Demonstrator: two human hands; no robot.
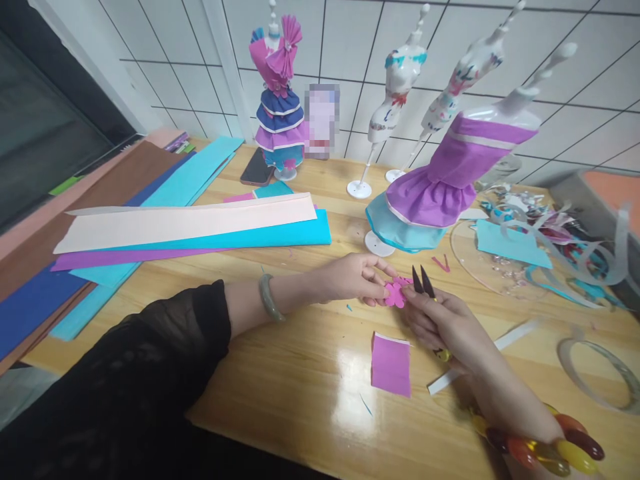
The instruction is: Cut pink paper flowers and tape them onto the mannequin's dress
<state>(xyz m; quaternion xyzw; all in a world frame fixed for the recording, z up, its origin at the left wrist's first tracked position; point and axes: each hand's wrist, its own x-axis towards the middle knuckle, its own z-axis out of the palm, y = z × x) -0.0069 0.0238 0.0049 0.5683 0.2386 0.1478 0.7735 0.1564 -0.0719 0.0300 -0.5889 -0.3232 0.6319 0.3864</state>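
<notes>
Between my two hands is a small pink paper flower (396,293) with rounded petals. My left hand (356,279) pinches its left side between thumb and fingers. On the flower's right edge lies the thumb of my right hand (440,319). That same hand also holds a pair of scissors (424,283), dark blades pointing up and yellow handle partly hidden in the palm. Below the hands a purple paper rectangle (391,365) with a white top edge lies flat on the wooden table (290,373).
Folded crepe paper strips (200,223) cover the left side. Mannequins stand along the back, one in a purple and blue dress (440,177), another in a layered dress (280,120). A phone (257,168) lies behind. At right are a clear tape roll (600,373) and paper scraps (515,243).
</notes>
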